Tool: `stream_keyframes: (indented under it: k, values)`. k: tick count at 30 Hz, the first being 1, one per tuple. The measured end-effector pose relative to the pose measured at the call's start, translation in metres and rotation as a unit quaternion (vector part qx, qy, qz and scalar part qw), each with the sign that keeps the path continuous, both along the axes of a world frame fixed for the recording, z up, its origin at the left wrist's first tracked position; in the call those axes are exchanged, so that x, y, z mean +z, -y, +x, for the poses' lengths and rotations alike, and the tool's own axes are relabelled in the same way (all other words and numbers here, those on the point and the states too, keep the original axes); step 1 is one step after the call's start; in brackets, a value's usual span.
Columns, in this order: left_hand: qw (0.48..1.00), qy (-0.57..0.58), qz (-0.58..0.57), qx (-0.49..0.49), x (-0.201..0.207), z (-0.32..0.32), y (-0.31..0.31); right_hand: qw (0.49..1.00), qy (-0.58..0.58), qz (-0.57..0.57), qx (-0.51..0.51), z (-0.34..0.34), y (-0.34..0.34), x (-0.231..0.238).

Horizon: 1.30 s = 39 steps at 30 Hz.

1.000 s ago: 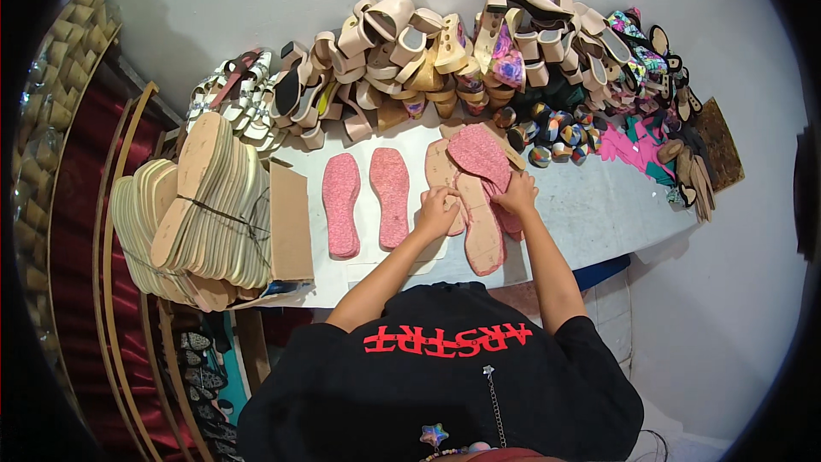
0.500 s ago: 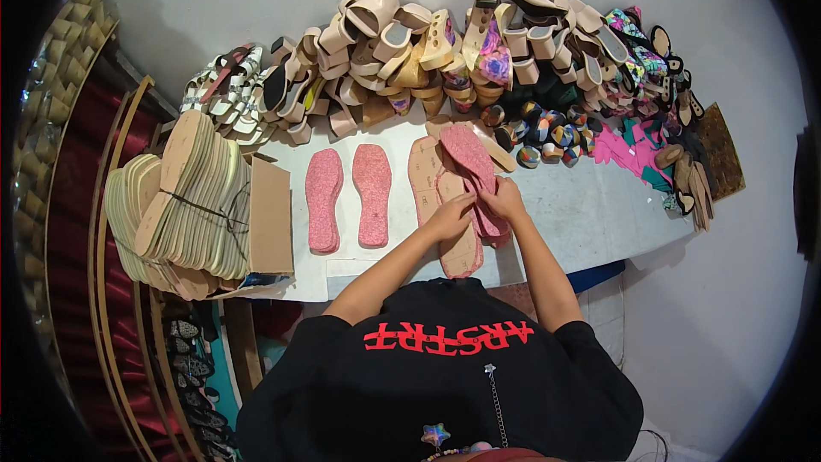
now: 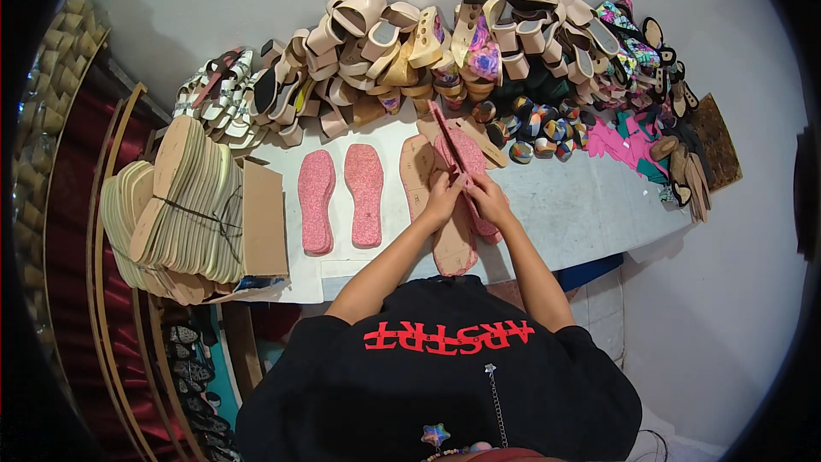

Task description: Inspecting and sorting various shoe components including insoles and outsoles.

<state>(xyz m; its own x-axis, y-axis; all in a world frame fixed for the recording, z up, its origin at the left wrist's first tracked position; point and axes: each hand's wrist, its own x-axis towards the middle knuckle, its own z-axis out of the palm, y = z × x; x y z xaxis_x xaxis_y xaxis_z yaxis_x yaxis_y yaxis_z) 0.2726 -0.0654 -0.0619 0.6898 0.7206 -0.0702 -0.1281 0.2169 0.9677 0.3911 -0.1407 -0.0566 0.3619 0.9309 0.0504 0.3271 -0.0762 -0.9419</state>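
Observation:
Both my hands grip a pink speckled insole (image 3: 445,135), turned on its edge above the table. My left hand (image 3: 440,200) closes round its near end from the left; my right hand (image 3: 486,198) pinches it from the right. Below them lie tan insoles (image 3: 453,250) with pink edges, and another pink insole (image 3: 484,227) shows partly behind my right hand. My wrists cover some of this pile. To the left, apart from my hands, rest a pink insole stack (image 3: 316,205) and a second pink insole stack (image 3: 364,197), toes pointing away.
A cord-tied bundle of insoles (image 3: 192,214) stands at the left against a cardboard box (image 3: 264,218). Heaped sandals (image 3: 368,51) line the table's back. Multicoloured patterned heels (image 3: 547,133) and pink fabric (image 3: 617,150) lie at the right. The white table (image 3: 581,205) ends at the wall.
The held insole has turned from showing its pink face to standing on edge. My right hand has shifted left, nearer my left hand. The whole view has moved slightly.

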Motion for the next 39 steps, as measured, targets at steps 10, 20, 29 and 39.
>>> stream_keyframes:
  k: [10, 20, 29, 39]
  values:
    - [0.999, -0.027, 0.029, -0.014, -0.028, -0.014, -0.017, 0.999, 0.013, 0.039, 0.016, -0.029, 0.000, 0.013]
    - [0.988, 0.110, -0.107, -0.008, -0.004, -0.045, -0.026, 0.969, -0.248, 0.007, 0.012, -0.010, 0.000, -0.016]
    - [0.992, -0.013, 0.071, 0.107, -0.017, -0.089, -0.041, 0.962, 0.114, -0.067, -0.238, -0.022, -0.012, -0.004]
    - [0.930, -0.246, 0.077, 0.261, -0.046, -0.168, -0.068, 0.973, 0.084, -0.033, -0.215, -0.043, -0.027, -0.016]
